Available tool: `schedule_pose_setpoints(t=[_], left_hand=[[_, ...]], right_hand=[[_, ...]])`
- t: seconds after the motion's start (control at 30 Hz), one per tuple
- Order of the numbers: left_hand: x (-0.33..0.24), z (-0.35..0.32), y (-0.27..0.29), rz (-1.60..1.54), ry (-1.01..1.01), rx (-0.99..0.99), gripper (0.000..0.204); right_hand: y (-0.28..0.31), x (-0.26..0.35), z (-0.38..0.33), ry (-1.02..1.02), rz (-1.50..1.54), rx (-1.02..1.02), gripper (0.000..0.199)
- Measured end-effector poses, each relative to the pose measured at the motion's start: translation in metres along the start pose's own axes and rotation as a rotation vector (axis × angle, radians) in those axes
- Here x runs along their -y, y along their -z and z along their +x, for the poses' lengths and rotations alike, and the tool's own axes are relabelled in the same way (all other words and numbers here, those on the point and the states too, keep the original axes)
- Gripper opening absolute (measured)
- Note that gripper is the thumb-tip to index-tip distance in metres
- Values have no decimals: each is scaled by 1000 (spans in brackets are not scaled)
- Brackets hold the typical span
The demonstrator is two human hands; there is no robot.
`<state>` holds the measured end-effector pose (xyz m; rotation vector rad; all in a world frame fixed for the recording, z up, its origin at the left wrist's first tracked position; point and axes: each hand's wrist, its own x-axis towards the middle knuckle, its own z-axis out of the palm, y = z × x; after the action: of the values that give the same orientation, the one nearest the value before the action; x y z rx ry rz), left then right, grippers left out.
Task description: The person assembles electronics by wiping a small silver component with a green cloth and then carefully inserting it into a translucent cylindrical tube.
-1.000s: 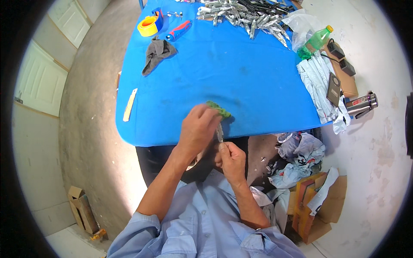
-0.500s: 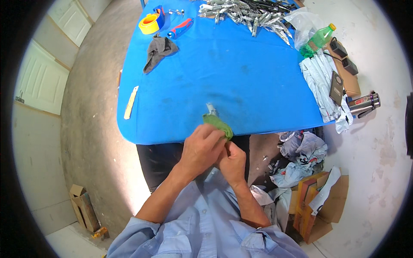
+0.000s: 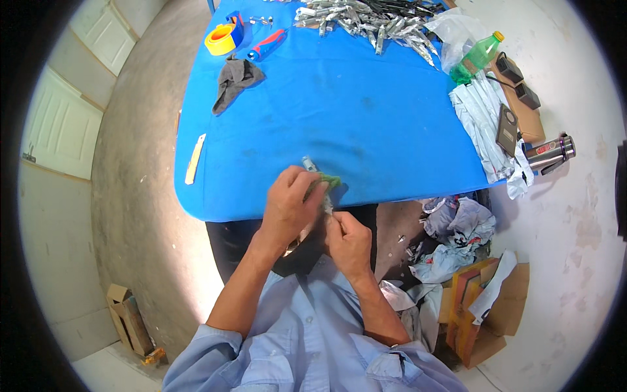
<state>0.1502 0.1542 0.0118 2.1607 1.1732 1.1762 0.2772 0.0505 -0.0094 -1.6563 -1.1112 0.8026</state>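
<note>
Just over the near edge of the blue-covered table, my left hand is closed around a green cloth and a slim silver metal part. The far end of the part sticks out beyond my fingers, and a short stretch shows between my hands. My right hand pinches the near end of the same part between thumb and fingers. My left fingers cover most of the cloth and the part's middle.
Similar silver and black parts are heaped at the far side. Yellow tape in a blue dispenser, a red-blue tool, a grey cloth and a utility knife lie left. A green bottle, plastic bags and a steel flask stand right.
My left hand has shifted left and slightly farther away with the green cloth, apart from my right hand. More of the silver part now shows between them.
</note>
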Motion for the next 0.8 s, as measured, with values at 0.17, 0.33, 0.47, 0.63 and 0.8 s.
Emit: schedule_pose_setpoints(t=[0.17,0.33,0.47,0.63,0.8], left_hand=[[2,-2,9,-124,135,32,17],[6,1,17,-105,166,81,18],[7,-8,27,-56,162,-32,16],[-7,-11,31,60,47,37,14],[-12,-12,17,63,5,142,18]], right_hand=[[-4,12,0,38,42,-102,22],[-11,4,10,137,-173,-101,29],[-13,7,15,183,-93,-124,26],[-17,-2,15,186,-55,-172,26],[-16,-2,17,254,-88,-192,27]])
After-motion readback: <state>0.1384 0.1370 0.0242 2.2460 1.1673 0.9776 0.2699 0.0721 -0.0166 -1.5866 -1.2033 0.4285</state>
